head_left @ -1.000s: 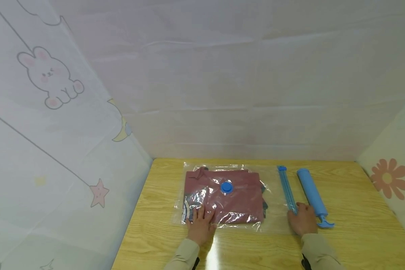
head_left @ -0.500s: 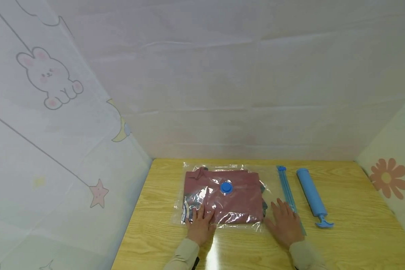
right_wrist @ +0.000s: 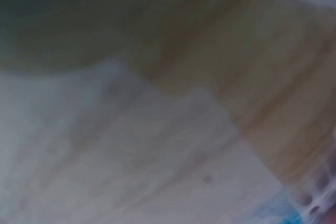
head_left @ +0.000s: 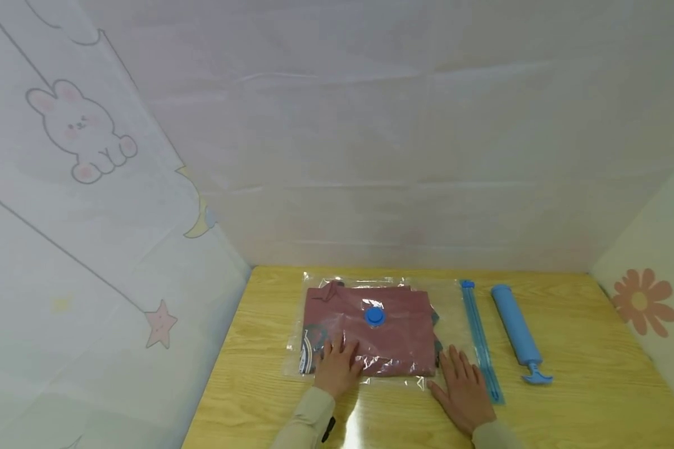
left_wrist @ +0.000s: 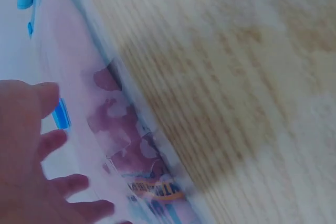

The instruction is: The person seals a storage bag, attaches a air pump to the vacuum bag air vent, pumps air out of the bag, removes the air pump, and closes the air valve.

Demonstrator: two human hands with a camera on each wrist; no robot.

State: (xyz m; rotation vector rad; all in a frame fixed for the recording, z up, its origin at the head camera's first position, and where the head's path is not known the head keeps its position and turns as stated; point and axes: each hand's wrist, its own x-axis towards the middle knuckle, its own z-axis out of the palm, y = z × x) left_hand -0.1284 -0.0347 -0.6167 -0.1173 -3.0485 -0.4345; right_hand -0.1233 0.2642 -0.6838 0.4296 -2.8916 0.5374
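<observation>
A clear vacuum storage bag [head_left: 452, 296] lies flat on the table, with a folded dark red garment [head_left: 399, 349] inside and a round blue valve [head_left: 374, 316] on top. My left hand [head_left: 337, 369] rests over the bag's near left part, its fingers spread, as the left wrist view also shows beside the garment [left_wrist: 115, 124]. Fingers extended, my right hand [head_left: 463, 393] lies at the near right part of the bag, just left of the blue zip strip [head_left: 478, 337]. A darker blue slider [head_left: 468, 284] sits at the strip's far end. The right wrist view is blurred.
Right of the zip strip lies a blue hand pump [head_left: 515, 324], its T-shaped handle [head_left: 537, 375] toward me. The wooden table [head_left: 247, 355] meets a pale back wall [head_left: 337, 224] and printed side walls.
My right hand has come off the near end of the zip strip and moved left and toward me onto the bag's near right part. The left hand stays almost in place.
</observation>
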